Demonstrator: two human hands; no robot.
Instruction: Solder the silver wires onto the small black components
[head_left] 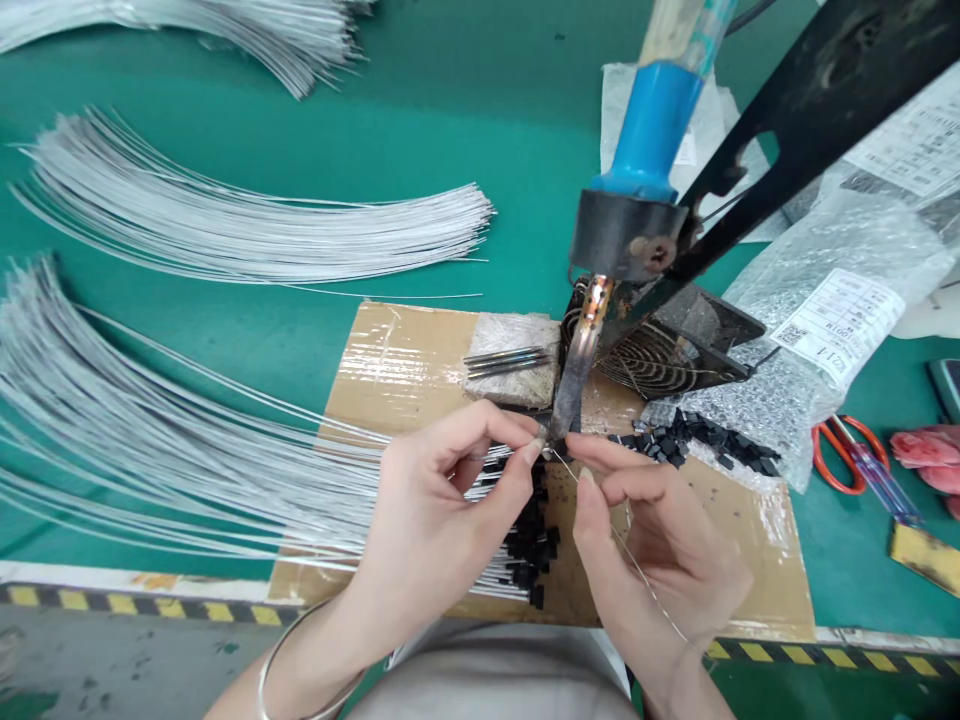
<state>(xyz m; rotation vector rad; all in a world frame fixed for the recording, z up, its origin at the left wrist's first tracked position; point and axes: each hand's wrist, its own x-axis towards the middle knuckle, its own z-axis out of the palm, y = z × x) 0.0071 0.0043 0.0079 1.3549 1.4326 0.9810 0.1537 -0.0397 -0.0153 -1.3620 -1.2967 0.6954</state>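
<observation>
A soldering iron (pixel 651 130) is fixed in a black stand, its tip (pixel 571 385) pointing down between my hands. My left hand (pixel 442 510) is closed in a pinch right at the tip; the small piece between thumb and forefinger is mostly hidden. Between thumb and fingers, my right hand (pixel 660 540) pinches a thin solder wire (pixel 651 585), whose upper end reaches the tip. Beneath my left hand lie white wires (pixel 300 480) with black connectors (pixel 534 545) on their ends. Loose black housings (pixel 705 440) lie right of the iron.
Cardboard (pixel 757 560) covers the work spot on the green table. A pad (pixel 517 335) with thin metal rods and a small fan (pixel 652 350) stand behind the tip. More wire bundles (pixel 262 230) lie left; bubble wrap (pixel 810 280), orange-handled scissors (pixel 836 460) are right.
</observation>
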